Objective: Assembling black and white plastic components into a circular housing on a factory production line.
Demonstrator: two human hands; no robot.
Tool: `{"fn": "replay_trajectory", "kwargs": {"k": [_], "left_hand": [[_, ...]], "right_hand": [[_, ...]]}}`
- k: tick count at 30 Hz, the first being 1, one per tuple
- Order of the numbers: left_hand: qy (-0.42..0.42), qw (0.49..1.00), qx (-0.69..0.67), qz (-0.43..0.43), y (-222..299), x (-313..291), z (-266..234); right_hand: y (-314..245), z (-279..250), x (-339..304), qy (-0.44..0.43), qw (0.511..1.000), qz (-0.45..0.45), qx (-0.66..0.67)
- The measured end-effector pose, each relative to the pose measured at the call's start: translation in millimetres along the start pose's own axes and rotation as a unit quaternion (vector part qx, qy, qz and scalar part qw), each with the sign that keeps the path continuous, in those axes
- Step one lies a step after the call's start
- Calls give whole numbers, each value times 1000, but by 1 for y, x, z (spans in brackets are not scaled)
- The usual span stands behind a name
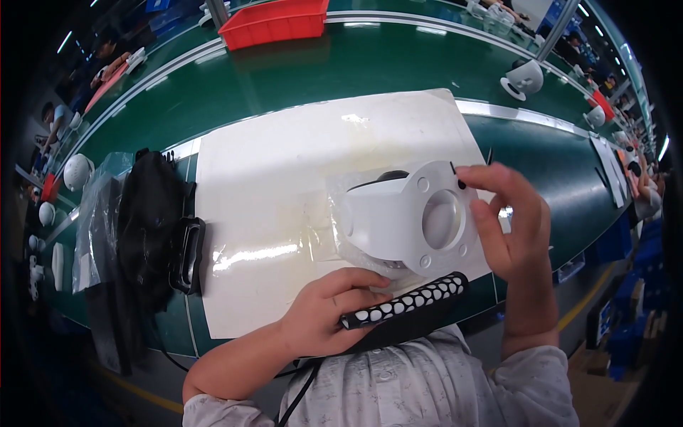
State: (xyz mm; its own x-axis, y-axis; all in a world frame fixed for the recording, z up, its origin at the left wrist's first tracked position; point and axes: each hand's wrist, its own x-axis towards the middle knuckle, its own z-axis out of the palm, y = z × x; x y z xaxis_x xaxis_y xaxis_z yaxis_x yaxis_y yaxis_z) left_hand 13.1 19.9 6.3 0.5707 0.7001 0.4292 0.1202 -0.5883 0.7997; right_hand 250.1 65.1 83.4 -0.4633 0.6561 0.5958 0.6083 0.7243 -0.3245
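Note:
A white plastic housing (384,220) lies on its side over clear plastic film, its round-holed flat base (442,265) facing me. Pale round recesses sit around the base hole, and a small black round spot (462,184) shows at the upper right one. My right hand (516,213) is at that edge, index fingertip beside the black spot, thumb apart from it; nothing shows between them. My left hand (324,313) grips a black sheet with rows of white round spots (409,302), held tilted below the housing. Part of that hand's fingers is hidden behind the sheet.
A white board (263,178) covers the green bench. Left of it lie a black bag (146,228), a black frame-like part (188,256) and clear plastic wrap (99,224). Beyond are a red bin (274,23) and another white device (523,80). Other people sit along the benches.

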Motion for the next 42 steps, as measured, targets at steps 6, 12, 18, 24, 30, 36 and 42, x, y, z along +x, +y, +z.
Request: {"fn": "replay_trajectory", "kwargs": {"k": [6,12,18,24,30,36,42], "left_hand": [[-2,1000,0,6,1,1,3],[3,1000,-3,-1,-2,1,3],[-2,1000,-18,-18,-2,-2,0],[-9,1000,-22,-4,-2,-4,-4],[-6,1000,-22,-9,-3,-11,-7],[8,995,73,67,-2,-16,-5],[52,996,35,65,-10,-20,0]], "right_hand": [[-9,10,2,176,983,-34,47],[-8,12,25,14,995,-52,80],[-19,9,36,-63,988,40,137],[-48,-1,34,-52,988,-56,-134],[-53,4,30,-70,990,-12,-125],[-41,12,-5,50,998,36,-3],[-50,20,-9,-67,965,147,206]]}}
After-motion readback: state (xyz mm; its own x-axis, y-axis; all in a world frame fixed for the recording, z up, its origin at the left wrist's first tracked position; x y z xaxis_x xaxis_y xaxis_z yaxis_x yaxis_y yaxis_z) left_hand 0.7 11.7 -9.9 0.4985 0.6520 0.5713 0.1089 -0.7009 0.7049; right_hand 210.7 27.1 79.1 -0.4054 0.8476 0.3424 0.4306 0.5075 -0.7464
